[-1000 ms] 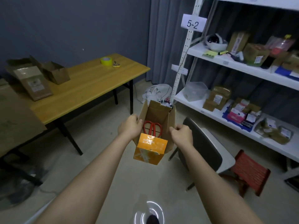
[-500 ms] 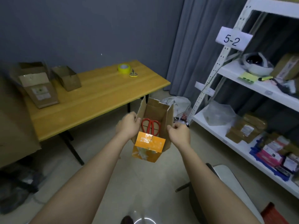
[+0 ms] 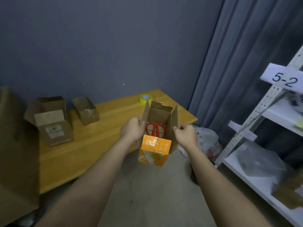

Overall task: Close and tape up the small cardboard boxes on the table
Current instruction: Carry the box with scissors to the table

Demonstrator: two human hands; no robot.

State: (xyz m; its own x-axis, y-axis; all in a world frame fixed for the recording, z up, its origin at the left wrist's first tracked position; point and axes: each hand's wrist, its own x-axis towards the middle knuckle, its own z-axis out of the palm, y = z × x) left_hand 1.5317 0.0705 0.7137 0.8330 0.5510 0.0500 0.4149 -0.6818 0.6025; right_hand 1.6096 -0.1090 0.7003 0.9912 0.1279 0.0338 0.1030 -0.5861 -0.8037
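In the middle of the frame, the person's left hand [image 3: 132, 131] gripped the left flap of an open orange cardboard box [image 3: 155, 145], fingers curled over the flap's edge. The right hand [image 3: 185, 134] pinched the right flap, its fingers drawn together on the cardboard. The box hung in the air over the floor, at the near edge of the table [image 3: 101, 145], with all its flaps standing up. Red-handled scissors [image 3: 155, 129] lay inside on the bottom.

Compared with a second earlier, the view had swung left and the person had closed in: the table, which had sat well off to the left, now lay directly behind and under the box, and the white shelving rack [image 3: 265, 128] with its "5-2" label [image 3: 282, 78] had slid to the right edge. That suggested the box was being carried over to be set down, so closing had not yet begun.

Farther back, at centre left, two more brown boxes waited on the table: a larger open box [image 3: 52, 123] with a label on its flap, and a smaller open box [image 3: 86, 113] just beside it. The yellow tape roll [image 3: 145, 99] sat near the far edge, partly hidden behind the held box's rear flap. The scissors would likely need lifting out before the flaps were folded.
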